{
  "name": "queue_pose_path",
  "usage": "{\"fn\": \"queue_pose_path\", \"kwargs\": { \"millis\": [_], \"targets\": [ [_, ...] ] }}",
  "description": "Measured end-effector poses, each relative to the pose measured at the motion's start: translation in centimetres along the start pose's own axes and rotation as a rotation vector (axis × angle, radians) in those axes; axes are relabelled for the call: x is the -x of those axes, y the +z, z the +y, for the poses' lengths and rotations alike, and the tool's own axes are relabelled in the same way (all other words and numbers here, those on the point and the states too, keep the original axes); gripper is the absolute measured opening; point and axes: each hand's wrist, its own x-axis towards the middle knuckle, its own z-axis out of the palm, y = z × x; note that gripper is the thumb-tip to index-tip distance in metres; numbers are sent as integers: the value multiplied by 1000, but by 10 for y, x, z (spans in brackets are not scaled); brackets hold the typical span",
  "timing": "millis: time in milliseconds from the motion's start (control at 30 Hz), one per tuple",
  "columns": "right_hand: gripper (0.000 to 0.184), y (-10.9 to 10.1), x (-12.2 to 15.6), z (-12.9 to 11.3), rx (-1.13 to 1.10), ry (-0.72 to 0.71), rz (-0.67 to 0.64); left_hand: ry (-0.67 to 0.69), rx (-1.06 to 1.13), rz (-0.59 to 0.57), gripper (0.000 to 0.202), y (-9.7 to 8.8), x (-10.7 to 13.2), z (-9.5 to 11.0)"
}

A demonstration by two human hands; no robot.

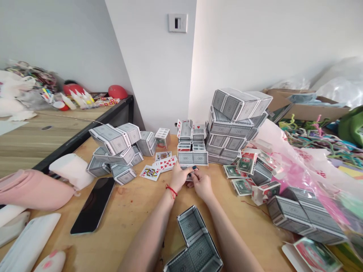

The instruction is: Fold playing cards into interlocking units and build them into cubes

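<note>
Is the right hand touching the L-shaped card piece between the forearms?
Apart. The head view shows a strip of tabletop between the right hand and the L-shaped card piece, which lies nearer the camera.

There is one left hand point(179, 176), one right hand point(202, 184), one red string bracelet point(171, 191) and one smartphone point(93, 206). Loose face-up playing cards point(150, 172) number at least three.

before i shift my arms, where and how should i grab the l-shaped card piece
Probably by the far leg of the L-shaped card piece, thumb and fingers on opposite side walls, from above: that leg is narrower than the near part, and your forearms flank it.
</note>
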Motion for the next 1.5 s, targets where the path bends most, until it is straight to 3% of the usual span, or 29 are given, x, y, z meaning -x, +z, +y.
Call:
{"fn": "queue_pose_path", "kwargs": {
  "millis": [233, 367, 533, 667, 767, 867, 1000, 1067, 1133, 1233, 1333, 1500],
  "targets": [
    [32, -2, 2, -15, -140, 15, -21, -91, 217, -13, 37, -1, -2, 1],
    [27, -7, 2, -17, -257, 31, 20, -120, 271, -83, 38, -8, -2, 0],
    [18, -17, -4, -14, -561, 62, 125, -204, 285, -220, 37, -13, 1, 6],
    [14, -27, -9, -11, -712, 134, 206, -273, 408, -388, 51, -9, 4, 16],
    [12, -34, -10, -9, -810, 160, 196, -227, 458, -358, 61, -11, 3, 14],
    [11, -38, -10, -8, -894, 160, 168, -16, 208, -179, 49, -20, 0, 6],
    [10, -41, -11, -6, -937, 174, 161, 319, -625, 212, 22, -31, -2, 4],
    [10, -40, -11, -6, -943, 172, 154, 419, -966, 322, 32, -33, -3, 4],
    [11, -40, -11, -6, -940, 170, 152, 423, -1196, 362, 44, -34, -3, 2],
    [11, -40, -11, -6, -925, 164, 159, 326, -1369, 351, 53, -33, -5, -7],
    [9, -39, -11, -7, -915, 152, 163, 282, -1428, 311, 49, -35, -8, -13],
    [13, -35, -10, -11, -920, 164, 150, 318, -1407, 319, 40, -40, -11, -15]
  ]
}}
